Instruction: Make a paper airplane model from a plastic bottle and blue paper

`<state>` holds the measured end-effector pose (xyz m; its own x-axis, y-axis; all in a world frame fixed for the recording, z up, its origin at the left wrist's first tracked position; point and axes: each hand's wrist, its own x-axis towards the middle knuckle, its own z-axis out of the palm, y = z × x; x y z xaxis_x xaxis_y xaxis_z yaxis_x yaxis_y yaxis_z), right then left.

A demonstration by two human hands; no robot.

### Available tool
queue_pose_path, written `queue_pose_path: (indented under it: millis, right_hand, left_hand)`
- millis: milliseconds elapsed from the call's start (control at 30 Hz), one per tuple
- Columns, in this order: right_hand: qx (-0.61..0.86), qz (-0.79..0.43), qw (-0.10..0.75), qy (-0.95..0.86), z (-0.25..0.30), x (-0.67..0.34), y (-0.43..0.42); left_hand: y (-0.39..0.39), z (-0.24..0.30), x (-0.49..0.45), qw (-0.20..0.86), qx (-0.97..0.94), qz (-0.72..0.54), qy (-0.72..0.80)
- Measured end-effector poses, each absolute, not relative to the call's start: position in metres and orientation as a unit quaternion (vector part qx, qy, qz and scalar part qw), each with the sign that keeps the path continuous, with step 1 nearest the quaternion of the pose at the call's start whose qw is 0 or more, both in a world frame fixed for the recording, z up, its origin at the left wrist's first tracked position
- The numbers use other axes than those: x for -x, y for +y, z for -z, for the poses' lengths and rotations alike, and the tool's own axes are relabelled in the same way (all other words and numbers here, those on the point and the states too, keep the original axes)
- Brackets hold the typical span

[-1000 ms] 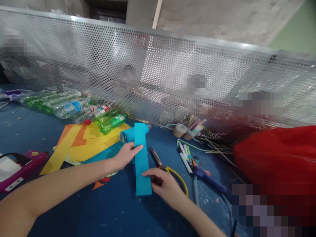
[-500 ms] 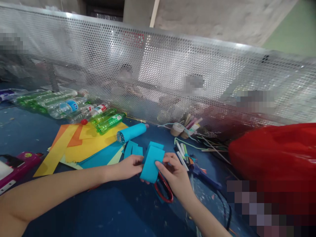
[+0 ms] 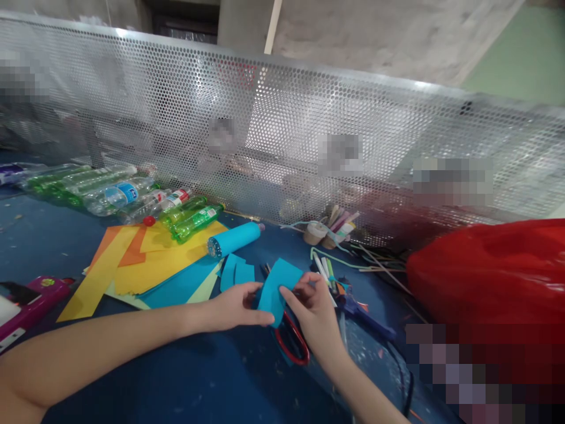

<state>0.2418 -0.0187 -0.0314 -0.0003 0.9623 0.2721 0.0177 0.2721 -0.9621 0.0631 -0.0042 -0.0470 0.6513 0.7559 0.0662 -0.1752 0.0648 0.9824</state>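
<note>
Both my hands hold a bent strip of blue paper (image 3: 279,281) just above the blue table. My left hand (image 3: 238,305) pinches its lower left edge with fingers closed. My right hand (image 3: 314,311) grips its right side, fingers curled. Red-handled scissors (image 3: 292,345) lie on the table under my right hand. A bottle wrapped in blue paper (image 3: 233,238) lies just behind, with two blue paper offcuts (image 3: 237,272) in front of it.
Yellow, orange and blue paper sheets (image 3: 154,263) lie at the left, with several plastic bottles (image 3: 119,197) behind them. Markers and a glue gun (image 3: 353,303) lie at the right. A red bag (image 3: 485,282) fills the right. A perforated metal screen (image 3: 282,135) bounds the table's far side.
The strip lay flat on the table a second ago; both hands lifted and folded it. It is now bent tighter and the scissors show beneath my right hand.
</note>
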Motion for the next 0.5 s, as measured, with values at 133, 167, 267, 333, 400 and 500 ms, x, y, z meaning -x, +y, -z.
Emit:
queue_pose_path:
  millis: [133, 167, 267, 333, 400, 500]
  right_hand:
    - [0.432, -0.427, 0.575, -0.548, 0.032, -0.242, -0.018]
    - [0.435, -0.427, 0.573, -0.548, 0.032, -0.242, -0.017]
    - [0.449, -0.425, 0.568, -0.544, 0.036, -0.243, -0.015]
    - [0.458, -0.425, 0.571, -0.533, 0.039, -0.243, -0.014]
    - [0.470, -0.421, 0.575, -0.521, 0.043, -0.244, -0.014]
    - [0.480, -0.417, 0.578, -0.512, 0.046, -0.245, -0.015]
  left_hand:
    - [-0.005, 0.046, -0.065, 0.676, -0.606, -0.331, 0.257]
    - [-0.005, 0.046, -0.066, 0.683, -0.600, -0.327, 0.259]
    - [-0.004, 0.046, -0.067, 0.682, -0.598, -0.319, 0.275]
    - [-0.004, 0.046, -0.067, 0.675, -0.604, -0.316, 0.282]
    - [-0.004, 0.046, -0.068, 0.669, -0.610, -0.312, 0.288]
    - [-0.003, 0.048, -0.068, 0.659, -0.616, -0.312, 0.299]
